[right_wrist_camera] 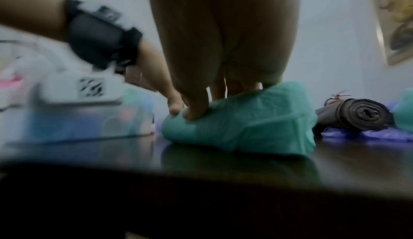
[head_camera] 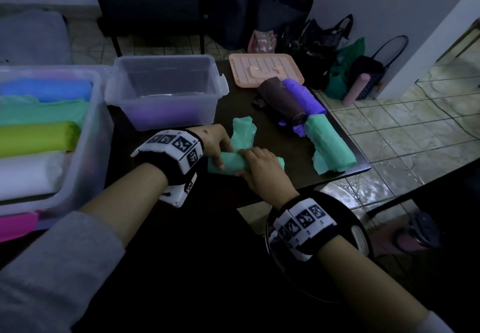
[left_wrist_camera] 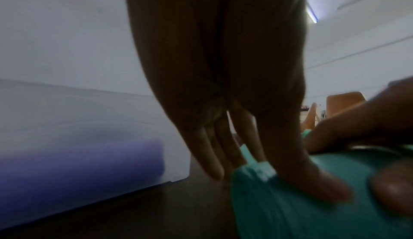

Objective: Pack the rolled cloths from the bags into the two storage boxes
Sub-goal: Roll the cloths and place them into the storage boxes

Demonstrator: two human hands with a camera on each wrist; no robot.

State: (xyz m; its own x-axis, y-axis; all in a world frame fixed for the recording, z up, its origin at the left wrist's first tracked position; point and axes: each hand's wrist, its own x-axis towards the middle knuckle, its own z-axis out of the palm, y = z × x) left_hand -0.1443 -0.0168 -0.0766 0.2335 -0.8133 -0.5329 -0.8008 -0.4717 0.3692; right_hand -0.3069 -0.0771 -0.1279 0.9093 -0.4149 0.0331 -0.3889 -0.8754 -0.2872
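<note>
A teal cloth [head_camera: 231, 165] lies partly rolled on the dark table [head_camera: 285, 189], with a loose tail [head_camera: 242, 131] pointing away from me. My left hand [head_camera: 219, 152] grips the roll's left end, thumb on top in the left wrist view [left_wrist_camera: 312, 188]. My right hand [head_camera: 257, 166] curls over the roll's right part, and its thumb presses into the near side of the teal cloth [right_wrist_camera: 257, 122]. Just behind stands a small clear box [head_camera: 166, 91] with a purple roll [left_wrist_camera: 78, 163] inside. The large clear box [head_camera: 88, 130] at left holds several coloured rolls.
Brown [head_camera: 281, 99], purple [head_camera: 304, 96] and teal [head_camera: 330, 145] rolls lie at the table's right edge. A peach lid [head_camera: 259, 70] sits at the back. Dark bags [head_camera: 311, 44] stand on the tiled floor, one with a pink roll [head_camera: 355, 88]. A chair [head_camera: 150, 2] is behind.
</note>
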